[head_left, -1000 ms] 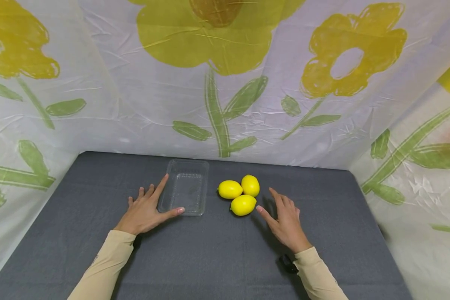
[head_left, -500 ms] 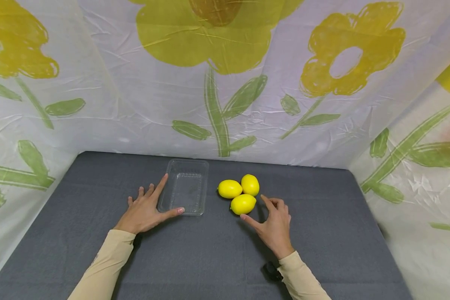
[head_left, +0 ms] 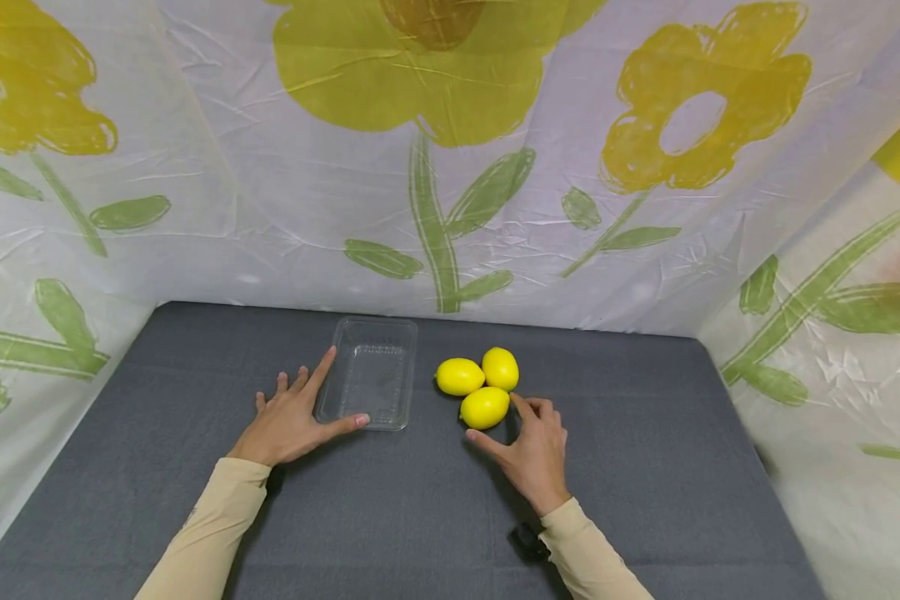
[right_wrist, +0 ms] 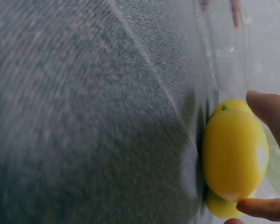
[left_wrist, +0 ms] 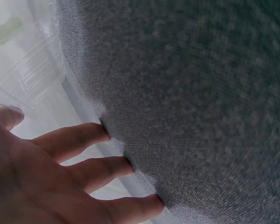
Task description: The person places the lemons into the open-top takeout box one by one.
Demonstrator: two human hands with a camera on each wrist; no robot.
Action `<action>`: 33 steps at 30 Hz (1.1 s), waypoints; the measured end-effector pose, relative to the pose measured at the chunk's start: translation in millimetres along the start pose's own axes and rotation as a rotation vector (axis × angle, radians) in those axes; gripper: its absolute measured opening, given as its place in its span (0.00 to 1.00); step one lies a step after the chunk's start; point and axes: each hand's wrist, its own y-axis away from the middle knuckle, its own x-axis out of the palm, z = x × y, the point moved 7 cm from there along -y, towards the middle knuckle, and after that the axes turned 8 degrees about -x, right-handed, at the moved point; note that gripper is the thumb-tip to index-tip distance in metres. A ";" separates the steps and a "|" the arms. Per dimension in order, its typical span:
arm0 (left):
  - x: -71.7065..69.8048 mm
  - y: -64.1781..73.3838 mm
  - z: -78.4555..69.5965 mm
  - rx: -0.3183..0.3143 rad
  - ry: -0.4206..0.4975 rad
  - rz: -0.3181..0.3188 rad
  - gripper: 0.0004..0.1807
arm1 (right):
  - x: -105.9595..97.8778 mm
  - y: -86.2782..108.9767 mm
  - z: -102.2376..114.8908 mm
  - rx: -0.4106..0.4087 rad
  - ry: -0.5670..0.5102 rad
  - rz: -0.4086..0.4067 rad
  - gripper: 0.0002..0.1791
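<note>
In the head view, a clear plastic tray (head_left: 375, 379) stands near the back of the table. My left hand (head_left: 288, 425) is spread at its left front corner, index finger along the side and thumb over the front rim. Three fingertips of that hand rest on the grey cloth in the left wrist view. To the tray's right, three yellow lemons lie clustered: a near lemon (head_left: 484, 408), a left lemon (head_left: 459, 377) and a back lemon (head_left: 501, 369). My right hand (head_left: 532, 454) spans the near lemon (right_wrist: 233, 154), index fingertip against one end, thumb by the stem end.
Dark grey cloth (head_left: 390, 517) covers the table. A white curtain (head_left: 285, 225) printed with yellow flowers hangs behind it and along both sides. A small black device (head_left: 528, 542) sits at the right wrist.
My right hand has moved left to the near lemon, bringing thumb and index finger around its ends. That lemon has shifted slightly left. The left hand and the tray have stayed put.
</note>
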 end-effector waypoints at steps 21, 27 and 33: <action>1.6 -0.9 1.3 -0.001 0.008 0.007 0.64 | 18.6 -9.5 8.0 0.032 -0.037 0.061 0.52; 2.3 -1.3 2.0 -0.004 0.003 0.006 0.64 | 23.5 -10.1 9.6 0.023 -0.036 0.076 0.51; 2.5 -1.5 2.5 -0.001 0.003 0.003 0.64 | 26.9 -10.5 8.2 0.024 -0.030 0.088 0.51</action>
